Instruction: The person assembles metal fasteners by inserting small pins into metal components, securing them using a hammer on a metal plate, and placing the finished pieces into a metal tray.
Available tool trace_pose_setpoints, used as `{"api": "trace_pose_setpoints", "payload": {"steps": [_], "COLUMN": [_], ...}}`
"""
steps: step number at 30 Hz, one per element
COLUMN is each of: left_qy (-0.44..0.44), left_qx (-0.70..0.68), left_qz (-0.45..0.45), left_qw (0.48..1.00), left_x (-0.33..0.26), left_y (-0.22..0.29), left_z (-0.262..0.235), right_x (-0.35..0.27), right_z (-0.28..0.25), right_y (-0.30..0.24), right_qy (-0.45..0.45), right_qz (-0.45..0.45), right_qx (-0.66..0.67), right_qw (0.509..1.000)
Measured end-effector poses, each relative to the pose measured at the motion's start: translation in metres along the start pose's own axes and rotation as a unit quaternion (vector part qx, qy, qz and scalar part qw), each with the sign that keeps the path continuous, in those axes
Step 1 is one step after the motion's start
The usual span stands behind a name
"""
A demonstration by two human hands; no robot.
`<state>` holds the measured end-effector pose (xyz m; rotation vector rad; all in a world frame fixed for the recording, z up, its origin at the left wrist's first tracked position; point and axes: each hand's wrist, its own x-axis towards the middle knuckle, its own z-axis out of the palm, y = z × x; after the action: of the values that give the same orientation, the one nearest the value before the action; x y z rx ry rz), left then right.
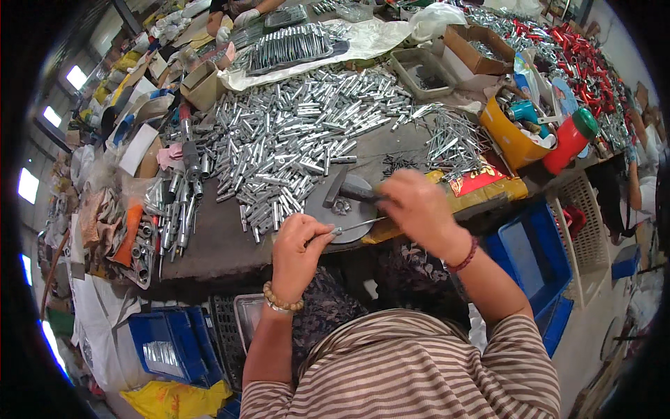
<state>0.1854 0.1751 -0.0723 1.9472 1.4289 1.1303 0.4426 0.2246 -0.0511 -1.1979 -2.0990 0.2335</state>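
My left hand (298, 251) pinches a thin metal rod (357, 225) and holds it flat on a round dark metal block (322, 204) at the table's near edge. My right hand (419, 206) grips the handle of a small hammer (342, 188), whose head rests just above the block. A small cluster of tiny metal parts (341, 207) lies on the block beside the rod. A large heap of short silver tubes (293, 140) spreads over the table behind the block.
A pile of thin pins (450, 140) lies right of the heap. An orange bin (513, 136) and a red bottle with green cap (569, 140) stand at right. Blue crates (534, 251) (167, 342) sit below the table. Another person's gloved hands (237, 17) work at the far end.
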Motion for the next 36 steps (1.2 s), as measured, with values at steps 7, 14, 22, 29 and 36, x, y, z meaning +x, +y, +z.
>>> {"api": "trace_pose_setpoints", "payload": {"steps": [7, 14, 22, 29, 36], "left_qy": [0.009, 0.004, 0.017, 0.007, 0.016], "left_qx": [0.008, 0.002, 0.007, 0.029, 0.070], "left_qz": [0.013, -0.003, 0.004, 0.002, 0.039], "left_qw": [1.000, 1.000, 1.000, 1.000, 0.997], "left_x": [-0.001, -0.002, -0.002, -0.004, -0.006], "left_y": [0.000, 0.004, 0.003, 0.006, -0.001], "left_z": [0.003, 0.002, 0.004, 0.002, 0.003], "right_x": [0.001, 0.021, 0.030, 0.021, 0.017], "right_z": [-0.016, -0.005, -0.008, 0.009, 0.038], "right_y": [0.042, 0.048, 0.047, -0.009, -0.045], "right_qy": [0.000, -0.050, -0.065, -0.057, -0.080], "right_qz": [0.006, -0.127, -0.120, -0.084, 0.022], "right_qx": [-0.066, -0.131, -0.152, 0.085, 0.295], "right_qw": [0.998, 0.982, 0.979, 0.991, 0.952]}}
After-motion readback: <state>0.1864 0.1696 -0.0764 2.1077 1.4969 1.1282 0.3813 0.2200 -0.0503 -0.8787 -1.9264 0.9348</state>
